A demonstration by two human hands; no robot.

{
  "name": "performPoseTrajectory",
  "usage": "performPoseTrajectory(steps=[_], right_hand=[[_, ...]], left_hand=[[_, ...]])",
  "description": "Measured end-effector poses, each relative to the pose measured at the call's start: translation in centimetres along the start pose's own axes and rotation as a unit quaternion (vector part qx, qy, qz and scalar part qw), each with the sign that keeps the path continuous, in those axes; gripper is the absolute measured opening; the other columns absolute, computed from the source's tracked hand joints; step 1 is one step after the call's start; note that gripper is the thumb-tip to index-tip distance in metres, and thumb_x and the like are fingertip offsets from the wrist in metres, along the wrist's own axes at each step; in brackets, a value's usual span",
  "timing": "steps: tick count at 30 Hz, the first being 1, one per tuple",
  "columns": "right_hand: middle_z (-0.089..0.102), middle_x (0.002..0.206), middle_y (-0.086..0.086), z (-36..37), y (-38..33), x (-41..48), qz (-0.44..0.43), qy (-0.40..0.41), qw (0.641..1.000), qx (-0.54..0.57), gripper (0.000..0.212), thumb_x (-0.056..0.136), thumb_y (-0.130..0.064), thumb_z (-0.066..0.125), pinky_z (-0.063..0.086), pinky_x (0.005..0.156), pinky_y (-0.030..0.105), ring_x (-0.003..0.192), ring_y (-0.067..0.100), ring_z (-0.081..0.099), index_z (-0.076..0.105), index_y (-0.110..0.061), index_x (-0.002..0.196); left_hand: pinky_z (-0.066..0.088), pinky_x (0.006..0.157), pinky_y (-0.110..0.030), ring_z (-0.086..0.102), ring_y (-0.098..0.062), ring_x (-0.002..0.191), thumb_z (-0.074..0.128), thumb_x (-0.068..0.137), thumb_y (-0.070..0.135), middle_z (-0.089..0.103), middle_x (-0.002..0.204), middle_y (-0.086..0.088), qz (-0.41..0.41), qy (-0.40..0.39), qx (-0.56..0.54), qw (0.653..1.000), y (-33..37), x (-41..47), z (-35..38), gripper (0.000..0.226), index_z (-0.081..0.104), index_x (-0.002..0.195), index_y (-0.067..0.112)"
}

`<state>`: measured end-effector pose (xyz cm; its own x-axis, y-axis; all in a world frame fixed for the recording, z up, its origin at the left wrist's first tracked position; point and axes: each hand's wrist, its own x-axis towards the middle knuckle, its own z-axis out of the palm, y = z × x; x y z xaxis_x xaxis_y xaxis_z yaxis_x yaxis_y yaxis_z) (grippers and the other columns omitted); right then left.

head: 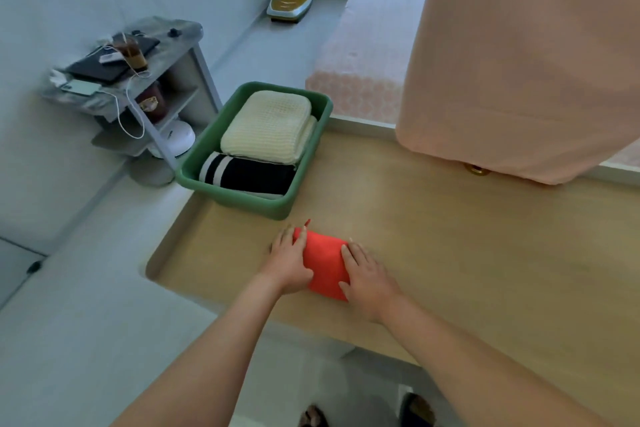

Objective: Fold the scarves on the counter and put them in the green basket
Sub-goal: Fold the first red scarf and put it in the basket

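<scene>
A small folded red scarf (323, 265) lies on the wooden counter (450, 236) near its front left corner. My left hand (289, 260) rests flat on the scarf's left end, and my right hand (365, 274) presses flat on its right end. Just beyond, at the counter's back left, stands the green basket (194, 163). Inside it lie a folded cream knitted scarf (268, 126) and a folded black scarf with white stripes (249, 173).
A large pink cloth (519, 62) hangs over the counter's back right. Left of the counter, a grey shelf cart (180, 55) carries a laptop, a phone, cables and a drink. A pink-covered bed (363, 55) lies behind the counter.
</scene>
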<state>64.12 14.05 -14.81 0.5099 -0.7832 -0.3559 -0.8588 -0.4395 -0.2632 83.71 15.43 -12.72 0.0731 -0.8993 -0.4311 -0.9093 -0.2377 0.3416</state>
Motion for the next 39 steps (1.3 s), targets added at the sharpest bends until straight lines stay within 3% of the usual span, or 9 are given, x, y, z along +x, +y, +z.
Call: performPoseTrajectory(steps=[5, 10, 16, 19, 24, 28, 32, 37, 39], right_hand=[[-0.009, 0.166, 0.006, 0.5, -1.4, 0.6, -0.007, -0.027, 0.999, 0.026, 0.081, 0.098, -0.05, 0.046, 0.01, 0.122, 0.042, 0.153, 0.026, -0.006, -0.009, -0.038, 0.156], [-0.007, 0.166, 0.01, 1.1, -0.3, 1.4, -0.02, -0.023, 0.999, -0.041, 0.1, 0.083, -0.051, 0.054, 0.009, 0.122, 0.045, 0.153, 0.028, -0.004, -0.012, -0.037, 0.156], [-0.001, 0.166, 0.007, 1.1, 1.6, 2.0, -0.036, -0.001, 0.998, -0.045, 0.106, 0.078, -0.042, 0.064, 0.014, 0.119, 0.041, 0.153, 0.026, 0.002, -0.008, -0.04, 0.156], [0.001, 0.165, 0.005, 1.2, 2.4, 2.0, -0.044, 0.004, 0.998, -0.034, 0.109, 0.077, -0.043, 0.066, 0.015, 0.119, 0.041, 0.152, 0.025, 0.003, -0.009, -0.038, 0.156], [0.004, 0.165, 0.0, -0.1, 3.1, 1.1, -0.06, -0.012, 0.993, 0.096, 0.103, 0.07, -0.073, 0.045, 0.01, 0.121, 0.04, 0.152, 0.02, 0.003, 0.003, -0.035, 0.157], [0.027, 0.158, -0.003, -3.5, 3.1, 1.9, -0.056, 0.065, 0.979, 0.186, 0.093, 0.07, -0.06, 0.042, 0.021, 0.118, 0.035, 0.146, 0.016, 0.023, 0.017, -0.03, 0.155], [0.036, 0.154, -0.004, -7.5, 1.9, 3.3, -0.093, 0.056, 0.965, 0.238, 0.098, 0.062, -0.048, 0.051, 0.026, 0.116, 0.034, 0.14, 0.015, 0.033, 0.023, -0.033, 0.154], [0.065, 0.107, -0.01, -12.3, -0.3, 5.6, -0.11, 0.09, 0.967, 0.213, 0.082, 0.064, -0.04, 0.053, 0.037, 0.1, 0.031, 0.096, 0.014, 0.052, 0.038, -0.043, 0.145], [0.063, 0.09, -0.018, -13.6, -1.6, 7.2, -0.12, 0.141, 0.965, 0.186, 0.05, 0.064, -0.041, 0.049, 0.041, 0.096, 0.037, 0.087, 0.01, 0.052, 0.057, -0.043, 0.114]], left_hand=[[0.015, 0.121, -0.04, 0.017, -0.03, 0.147, 0.038, 0.099, 0.038, 0.019, 0.16, -0.013, -0.049, 0.08, -0.163, 0.982, -1.1, 0.1, 0.5, 0.064, 0.015, 0.157, 0.022], [0.043, 0.103, -0.042, 0.049, -0.033, 0.125, 0.055, 0.093, 0.043, 0.055, 0.135, -0.013, -0.157, 0.088, -0.267, 0.947, -0.9, 1.5, 1.3, 0.058, 0.041, 0.142, 0.016], [0.049, 0.082, -0.031, 0.061, -0.024, 0.104, 0.077, 0.077, 0.037, 0.063, 0.121, -0.005, -0.251, 0.029, -0.4, 0.881, 0.1, 2.8, -0.6, 0.059, 0.055, 0.124, 0.009], [0.049, 0.069, -0.027, 0.064, -0.016, 0.091, 0.076, 0.079, 0.033, 0.069, 0.108, -0.003, -0.214, 0.0, -0.448, 0.868, 1.2, 2.3, -0.8, 0.039, 0.066, 0.113, 0.015], [0.053, 0.079, -0.03, 0.063, -0.011, 0.094, 0.078, 0.078, 0.025, 0.067, 0.107, 0.004, -0.136, 0.008, -0.439, 0.888, 2.5, 0.2, -1.4, 0.04, 0.06, 0.114, 0.023], [0.055, 0.075, -0.029, 0.066, -0.009, 0.085, 0.081, 0.071, 0.016, 0.068, 0.096, 0.006, -0.034, 0.049, -0.384, 0.921, 3.0, -1.3, -3.6, 0.04, 0.06, 0.104, 0.027], [0.054, 0.068, -0.026, 0.063, -0.012, 0.077, 0.072, 0.06, 0.014, 0.067, 0.086, 0.005, 0.072, 0.095, -0.345, 0.931, 3.6, -2.1, -6.9, 0.041, 0.06, 0.097, 0.027], [0.05, 0.062, -0.024, 0.058, -0.009, 0.071, 0.065, 0.06, 0.01, 0.062, 0.081, 0.008, 0.137, 0.138, -0.332, 0.923, 2.3, -2.1, -11.9, 0.037, 0.057, 0.093, 0.027], [0.048, 0.062, -0.022, 0.056, -0.008, 0.07, 0.063, 0.063, 0.009, 0.061, 0.08, 0.006, 0.147, 0.151, -0.337, 0.917, 1.1, -1.8, -14.0, 0.035, 0.056, 0.093, 0.025]])
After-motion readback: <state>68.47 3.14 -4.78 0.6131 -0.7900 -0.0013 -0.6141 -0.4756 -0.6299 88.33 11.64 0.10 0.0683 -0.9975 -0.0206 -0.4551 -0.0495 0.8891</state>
